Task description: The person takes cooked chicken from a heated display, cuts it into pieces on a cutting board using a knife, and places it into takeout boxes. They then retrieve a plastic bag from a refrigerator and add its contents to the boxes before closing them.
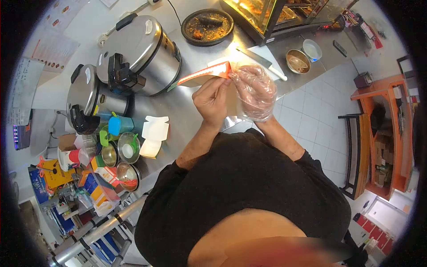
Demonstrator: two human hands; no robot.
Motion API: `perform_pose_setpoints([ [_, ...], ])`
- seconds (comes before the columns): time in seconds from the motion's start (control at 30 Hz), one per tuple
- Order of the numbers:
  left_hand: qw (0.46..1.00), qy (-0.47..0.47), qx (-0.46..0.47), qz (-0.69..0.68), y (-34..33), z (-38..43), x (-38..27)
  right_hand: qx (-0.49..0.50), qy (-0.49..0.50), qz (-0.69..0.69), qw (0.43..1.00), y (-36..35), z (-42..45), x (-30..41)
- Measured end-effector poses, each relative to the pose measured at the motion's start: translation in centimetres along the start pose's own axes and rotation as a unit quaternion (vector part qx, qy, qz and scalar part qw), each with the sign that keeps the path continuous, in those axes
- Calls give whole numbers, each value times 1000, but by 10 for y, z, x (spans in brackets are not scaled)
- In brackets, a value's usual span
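Observation:
In front of my chest I hold a folding cardboard food box (204,72) with an orange and white printed edge and plain brown inner faces. My bare left hand (210,100) pinches its side between thumb and fingers. My right hand (255,91), inside a clear plastic glove, grips the box's right side; its fingertips are partly hidden by the box and the crumpled plastic. Beyond the right hand a kitchen knife (257,59) with a white handle lies on a white board (268,55). To the left, an unfolded white paper box (155,129) rests on the steel counter (180,116).
Two large rice cookers (136,50) (95,95) stand at the left. A stone mortar (207,26) with chilli paste sits at the back, beside a lit food display (253,13). Metal bowls (126,175) crowd the near left; another bowl (298,61) is at right.

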State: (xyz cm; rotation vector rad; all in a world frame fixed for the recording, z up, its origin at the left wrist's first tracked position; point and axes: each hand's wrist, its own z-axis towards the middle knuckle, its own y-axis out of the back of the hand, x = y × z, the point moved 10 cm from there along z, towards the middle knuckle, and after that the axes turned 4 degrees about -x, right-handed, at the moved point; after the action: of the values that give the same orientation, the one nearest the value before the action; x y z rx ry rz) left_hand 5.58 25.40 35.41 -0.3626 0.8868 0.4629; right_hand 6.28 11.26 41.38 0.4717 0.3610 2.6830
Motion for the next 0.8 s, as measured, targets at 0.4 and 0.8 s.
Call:
perform_pose_setpoints([
  [0.4,998,44,-29,20,-8,-15,24,59,-405,317,856,-23,-42,-70],
  [0.8,916,283,10,-283,-34,-35,63,128,-217,245,936,-22,-42,-50],
])
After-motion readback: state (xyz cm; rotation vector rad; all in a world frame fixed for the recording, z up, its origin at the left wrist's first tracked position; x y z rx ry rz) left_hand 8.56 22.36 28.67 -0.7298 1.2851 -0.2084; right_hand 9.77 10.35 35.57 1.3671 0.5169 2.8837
